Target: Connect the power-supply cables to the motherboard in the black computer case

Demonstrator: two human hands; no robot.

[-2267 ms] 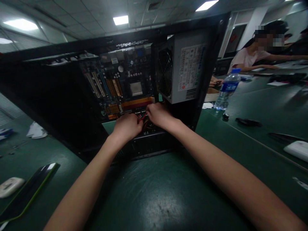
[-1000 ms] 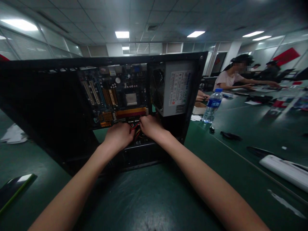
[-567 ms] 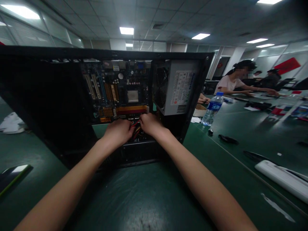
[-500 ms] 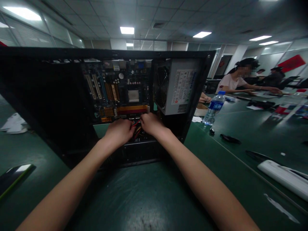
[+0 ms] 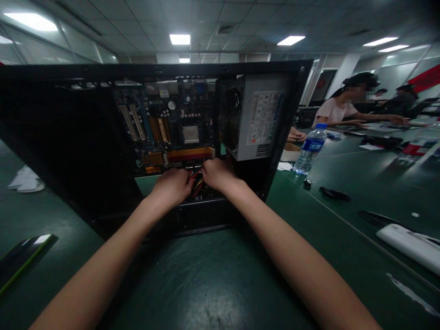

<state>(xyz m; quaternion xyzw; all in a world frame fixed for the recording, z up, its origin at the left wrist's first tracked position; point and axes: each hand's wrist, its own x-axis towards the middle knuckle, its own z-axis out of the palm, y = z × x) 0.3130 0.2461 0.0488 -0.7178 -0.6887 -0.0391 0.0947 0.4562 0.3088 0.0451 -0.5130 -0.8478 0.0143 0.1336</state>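
Observation:
An open black computer case stands on the green table. Inside it are a motherboard and, at the upper right, a grey power supply with a round fan grille. Below the orange and red memory slots, my left hand and my right hand are closed on a bundle of thin coloured cables. The cables run between the two hands; the fingertips are partly hidden.
A water bottle stands right of the case, near a small cardboard box. Farther right lie a black object and a white device. A green-edged phone lies at the left. A person sits across the table.
The view has shifted slightly, so the bottle and the items at the right appear farther right. Both hands stay at the cables, with hardly any movement.

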